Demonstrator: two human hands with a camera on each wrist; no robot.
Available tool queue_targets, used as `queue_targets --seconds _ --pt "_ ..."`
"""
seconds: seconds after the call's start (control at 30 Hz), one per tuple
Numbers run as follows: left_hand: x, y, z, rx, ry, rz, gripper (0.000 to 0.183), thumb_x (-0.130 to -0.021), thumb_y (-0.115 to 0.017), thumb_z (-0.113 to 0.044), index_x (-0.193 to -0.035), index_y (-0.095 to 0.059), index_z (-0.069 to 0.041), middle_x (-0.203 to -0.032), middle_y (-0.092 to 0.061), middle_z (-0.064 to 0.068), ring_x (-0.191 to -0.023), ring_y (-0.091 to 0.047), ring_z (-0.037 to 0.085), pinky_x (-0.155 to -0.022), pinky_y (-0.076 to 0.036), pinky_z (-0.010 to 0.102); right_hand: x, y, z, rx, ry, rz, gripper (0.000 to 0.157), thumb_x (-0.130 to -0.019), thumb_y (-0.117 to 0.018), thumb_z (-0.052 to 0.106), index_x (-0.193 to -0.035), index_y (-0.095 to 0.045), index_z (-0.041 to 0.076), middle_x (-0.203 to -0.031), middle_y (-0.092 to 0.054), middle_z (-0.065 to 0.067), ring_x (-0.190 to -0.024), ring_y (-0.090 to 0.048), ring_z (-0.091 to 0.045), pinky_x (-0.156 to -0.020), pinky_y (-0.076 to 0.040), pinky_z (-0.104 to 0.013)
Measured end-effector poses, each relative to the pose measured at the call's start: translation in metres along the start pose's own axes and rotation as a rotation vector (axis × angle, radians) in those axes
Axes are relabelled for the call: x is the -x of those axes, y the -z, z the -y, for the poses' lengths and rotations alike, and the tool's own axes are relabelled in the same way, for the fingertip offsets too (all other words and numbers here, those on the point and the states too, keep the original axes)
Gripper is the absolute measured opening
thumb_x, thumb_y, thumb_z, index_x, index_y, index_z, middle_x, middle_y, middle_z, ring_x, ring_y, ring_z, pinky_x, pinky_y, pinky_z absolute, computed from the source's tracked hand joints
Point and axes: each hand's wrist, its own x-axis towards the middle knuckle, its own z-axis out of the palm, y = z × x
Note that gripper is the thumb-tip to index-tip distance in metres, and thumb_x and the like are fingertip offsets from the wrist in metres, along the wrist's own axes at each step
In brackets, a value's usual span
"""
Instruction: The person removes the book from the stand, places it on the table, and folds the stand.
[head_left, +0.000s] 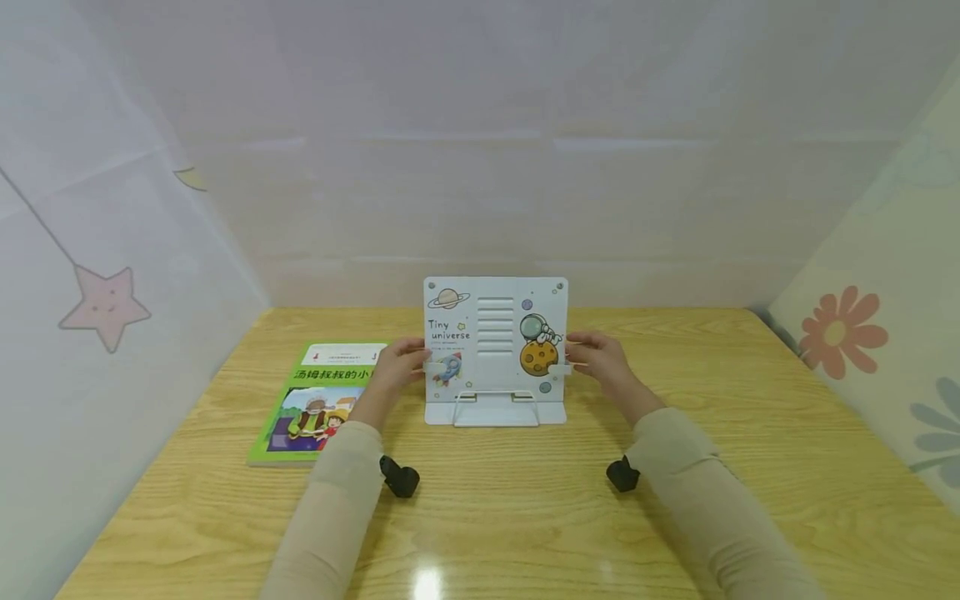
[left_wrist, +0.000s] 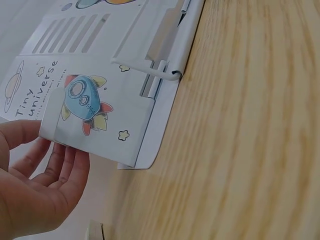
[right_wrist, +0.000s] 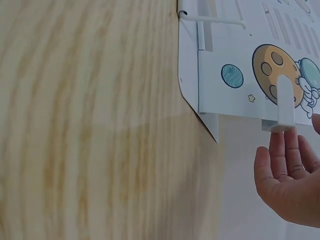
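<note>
Head: "Tiny universe" stand (head_left: 496, 368)

I am facing a white reading stand (head_left: 495, 379), which is standing upright on the worktop (head_left: 495, 517); its side clips (right_wrist: 286, 102) are overlapping its front at 3 and 9 o'clock, "Tiny universe" lettering (head_left: 450, 335) showing at 10.

Forward-down head view, close sideways wrist views, white stand (head_left: 495, 372) in all

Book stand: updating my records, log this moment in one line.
stand: on table; left hand: touches left clip; right hand: touches right clip; book: lies flat
</note>
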Motion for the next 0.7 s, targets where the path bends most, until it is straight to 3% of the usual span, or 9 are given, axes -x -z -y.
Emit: queue_targets --seconds 0.17,0.4,0.53,0.7 --pt "0.001 0.0 0.002 0.026 0.013 -0.005 0.028 -0.085 -0.054 -0.009 -0.112 -0.051 -0.002 -0.108 -0.049 0.012 -0.093 -0.05 0.025 -0.08 -0.044 0.036 0.0 -0.009 -0.001 0.037 -0.035 -0.029 0.036 -0.085 -0.054 0.013 -0.115 -0.047 -0.008 -0.106 -0.051 -0.013 -0.093 -0.05 -0.021 -0.084 -0.041 -0.038" --pt "0.001 0.0 0.001 0.029 -0.011 -0.038 0.024 -0.084 -0.054 -0.006 -0.107 -0.056 0.001 -0.104 -0.053 0.013 -0.091 -0.051 0.024 -0.08 -0.045 0.036 -0.05 -0.005 -0.06 -0.013 0.003 -0.155 0.021 -0.08 -0.061 0.016 -0.096 -0.059 0.002 -0.094 -0.054 -0.007 -0.081 -0.051 -0.017 -0.063 -0.047 -0.023" --pt "0.001 0.0 -0.001 0.001 -0.032 -0.046 0.024 -0.084 -0.054 -0.004 -0.106 -0.056 0.003 -0.104 -0.054 0.015 -0.09 -0.053 0.024 -0.079 -0.045 0.034 -0.066 -0.005 -0.074 0.021 0.007 -0.225 0.02 -0.079 -0.063 0.019 -0.092 -0.059 0.003 -0.092 -0.054 -0.008 -0.08 -0.05 -0.018 -0.062 -0.046 -0.024" --pt "0.003 0.0 -0.002 -0.02 -0.042 -0.05 0.025 -0.083 -0.055 -0.003 -0.106 -0.056 0.004 -0.104 -0.055 0.016 -0.085 -0.056 0.023 -0.075 -0.047 0.03 -0.075 -0.005 -0.079 0.049 0.009 -0.253 0.019 -0.078 -0.064 0.019 -0.091 -0.06 0.005 -0.092 -0.055 -0.008 -0.081 -0.05 -0.02 -0.068 -0.046 -0.032"
